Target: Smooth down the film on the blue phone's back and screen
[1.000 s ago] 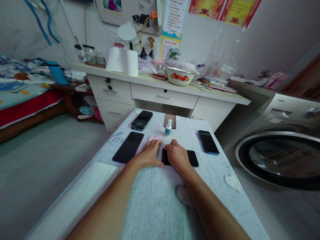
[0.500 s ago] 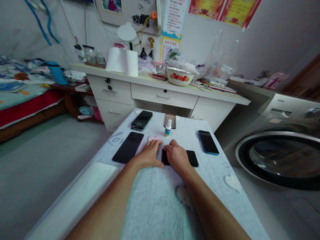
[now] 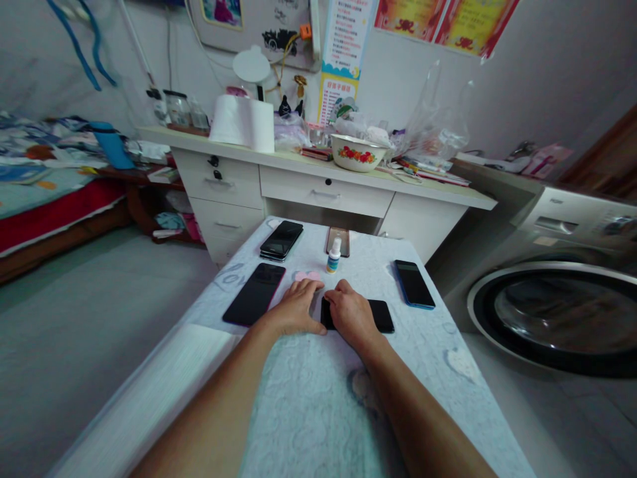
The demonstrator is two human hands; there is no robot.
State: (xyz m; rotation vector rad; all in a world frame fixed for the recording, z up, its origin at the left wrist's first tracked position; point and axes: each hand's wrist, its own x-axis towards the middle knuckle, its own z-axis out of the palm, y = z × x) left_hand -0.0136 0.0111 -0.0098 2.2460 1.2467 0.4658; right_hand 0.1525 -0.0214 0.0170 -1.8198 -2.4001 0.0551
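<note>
A black phone (image 3: pixel 382 316) lies crosswise on the cloth-covered table (image 3: pixel 308 398). My right hand (image 3: pixel 351 311) rests on its left part, fingers curled and pressed together; whatever they pinch is too small to make out. At the phone's left end is my left hand (image 3: pixel 298 309), thumb and fingers apart. Just beyond that hand shows a pink item (image 3: pixel 307 275). A small white spray bottle (image 3: pixel 334 256) stands past both hands, in front of a brownish case or tray (image 3: pixel 338 241). To the left lies a large dark tablet or phone (image 3: pixel 255 294).
Stacked phones (image 3: pixel 281 239) lie at the table's far left, and a blue-edged phone (image 3: pixel 415 284) at the right. A white desk (image 3: pixel 328 190) with a flowered bowl (image 3: pixel 359 153) stands behind. The washing machine (image 3: pixel 562 265) is on the right.
</note>
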